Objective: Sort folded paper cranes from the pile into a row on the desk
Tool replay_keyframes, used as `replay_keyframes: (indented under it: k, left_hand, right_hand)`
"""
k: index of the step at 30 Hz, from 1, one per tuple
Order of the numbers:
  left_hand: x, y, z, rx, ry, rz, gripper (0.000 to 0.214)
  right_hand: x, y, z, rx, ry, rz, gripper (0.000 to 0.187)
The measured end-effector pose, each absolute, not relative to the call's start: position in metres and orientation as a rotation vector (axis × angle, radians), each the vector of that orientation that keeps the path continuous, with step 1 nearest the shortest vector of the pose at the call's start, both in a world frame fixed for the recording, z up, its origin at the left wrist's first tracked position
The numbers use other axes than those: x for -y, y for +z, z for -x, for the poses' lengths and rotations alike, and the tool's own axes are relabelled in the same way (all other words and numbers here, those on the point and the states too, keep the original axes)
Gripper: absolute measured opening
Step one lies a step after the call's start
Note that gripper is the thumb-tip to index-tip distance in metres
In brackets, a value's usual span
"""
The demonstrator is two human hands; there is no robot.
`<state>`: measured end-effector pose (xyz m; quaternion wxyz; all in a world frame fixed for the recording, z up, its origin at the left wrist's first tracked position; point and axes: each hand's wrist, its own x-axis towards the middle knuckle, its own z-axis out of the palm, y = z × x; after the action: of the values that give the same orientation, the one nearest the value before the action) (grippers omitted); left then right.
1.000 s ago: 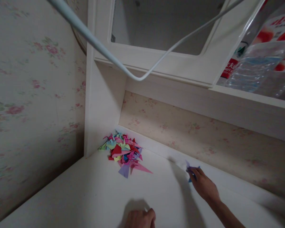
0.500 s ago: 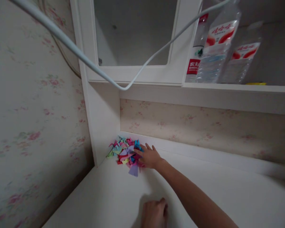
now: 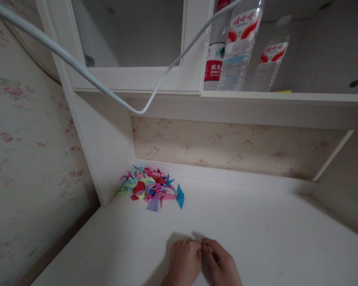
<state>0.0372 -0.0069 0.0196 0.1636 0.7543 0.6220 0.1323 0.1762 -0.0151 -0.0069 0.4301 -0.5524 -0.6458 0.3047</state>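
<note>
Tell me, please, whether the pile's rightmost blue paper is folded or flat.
Folded: the rightmost blue paper has pointed tips jutting out in different directions.

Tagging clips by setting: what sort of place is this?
Probably a room at home: floral wallpaper, plastic bottles shelved above a white desktop, and folded paper pieces piled on it.

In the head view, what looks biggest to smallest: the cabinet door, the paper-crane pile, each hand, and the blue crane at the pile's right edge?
1. Cabinet door
2. Paper-crane pile
3. Left hand and right hand: too alike to rank
4. Blue crane
</note>
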Motion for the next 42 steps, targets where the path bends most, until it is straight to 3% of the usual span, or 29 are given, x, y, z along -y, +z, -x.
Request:
replay_keyframes:
  k: [9, 42]
  left_hand:
    - [0.001, 0.018, -0.071, -1.742, 0.369, -2.117, 0.034]
    - [0.003, 0.005, -0.065, -1.682, 0.395, -2.258, 0.032]
  right_hand:
    - [0.007, -0.017, -0.19, 1.557, 0.846, 1.423, 0.044]
    - [0.013, 0.003, -0.19, 1.626, 0.918, 1.305, 0.025]
